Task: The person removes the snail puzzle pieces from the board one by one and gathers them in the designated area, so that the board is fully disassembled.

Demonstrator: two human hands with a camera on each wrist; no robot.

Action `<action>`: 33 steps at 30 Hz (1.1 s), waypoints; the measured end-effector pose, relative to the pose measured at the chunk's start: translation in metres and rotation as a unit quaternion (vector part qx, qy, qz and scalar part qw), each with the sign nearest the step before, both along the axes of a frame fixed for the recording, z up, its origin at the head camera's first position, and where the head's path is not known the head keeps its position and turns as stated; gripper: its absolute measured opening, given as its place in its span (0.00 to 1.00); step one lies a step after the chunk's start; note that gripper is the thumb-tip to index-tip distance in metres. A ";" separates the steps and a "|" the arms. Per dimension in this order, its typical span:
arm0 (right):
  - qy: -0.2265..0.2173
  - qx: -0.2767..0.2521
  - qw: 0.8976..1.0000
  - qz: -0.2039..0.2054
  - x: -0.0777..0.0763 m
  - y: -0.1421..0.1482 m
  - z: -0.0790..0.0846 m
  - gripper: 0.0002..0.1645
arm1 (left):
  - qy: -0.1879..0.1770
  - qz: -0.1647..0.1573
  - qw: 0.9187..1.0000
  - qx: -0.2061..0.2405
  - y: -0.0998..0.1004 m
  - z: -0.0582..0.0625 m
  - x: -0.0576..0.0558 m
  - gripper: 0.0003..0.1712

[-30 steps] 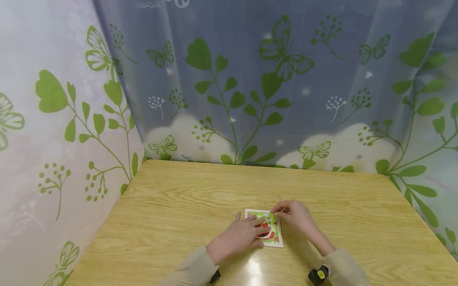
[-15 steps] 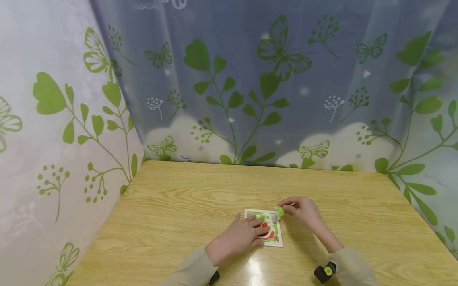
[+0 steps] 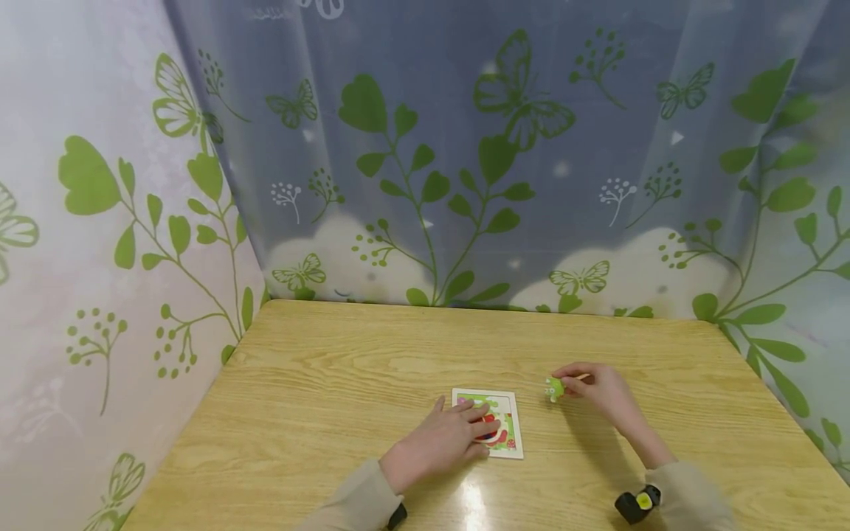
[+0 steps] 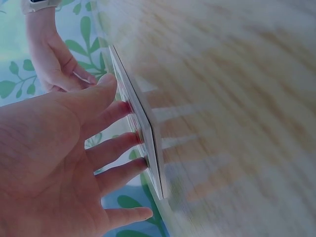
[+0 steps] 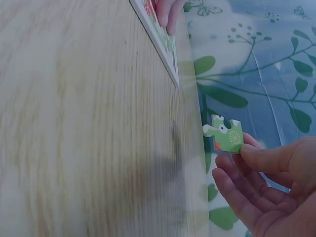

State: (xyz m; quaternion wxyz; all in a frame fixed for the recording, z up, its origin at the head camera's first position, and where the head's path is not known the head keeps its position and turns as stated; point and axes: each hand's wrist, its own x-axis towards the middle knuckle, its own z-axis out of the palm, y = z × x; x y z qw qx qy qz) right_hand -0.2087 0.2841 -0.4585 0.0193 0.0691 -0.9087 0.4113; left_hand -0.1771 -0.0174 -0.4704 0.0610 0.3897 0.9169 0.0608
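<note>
A small jigsaw puzzle in a white frame (image 3: pixel 519 435) lies flat on the table, its picture green, red and white. My left hand (image 3: pixel 441 440) rests on it with fingers spread and fairly straight; in the left wrist view the fingertips (image 4: pixel 134 139) touch the board's face. To the right of the board and above the table, my right hand (image 3: pixel 606 394) pinches a green puzzle piece (image 5: pixel 228 135) by one corner between thumb and finger. That piece has a white knob and notches. At the board's top right corner a pale bare patch shows. The left fingers hide part of the picture.
The wooden table (image 3: pixel 372 346) is bounded at the back and sides by printed curtains (image 3: pixel 425 147) with green leaves and butterflies. A black device with a yellow dot (image 3: pixel 637 503) sits on the right wrist.
My right hand has lifted the puzzle piece out of the board's top right corner and carried it right, away from the frame. My left hand has stayed on the board.
</note>
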 end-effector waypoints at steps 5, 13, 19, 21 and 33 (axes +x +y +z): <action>-0.009 0.000 1.000 -0.011 0.003 0.022 0.002 0.13 | -0.004 0.001 1.000 -0.002 0.000 0.001 0.001 0.29; -0.008 0.042 0.998 -0.037 0.009 0.050 0.006 0.14 | 0.004 -0.002 1.000 -0.004 0.000 -0.002 -0.001 0.29; -0.022 0.050 0.997 -0.049 0.009 0.070 0.008 0.16 | 0.014 -0.004 1.000 0.000 0.000 -0.003 -0.001 0.29; -0.024 0.056 0.997 -0.054 0.008 0.075 0.007 0.17 | 0.017 -0.004 1.000 0.001 0.000 -0.003 0.000 0.29; -0.034 0.083 0.994 -0.064 -0.002 0.101 0.007 0.14 | 0.017 -0.003 1.000 -0.004 0.000 0.000 0.001 0.29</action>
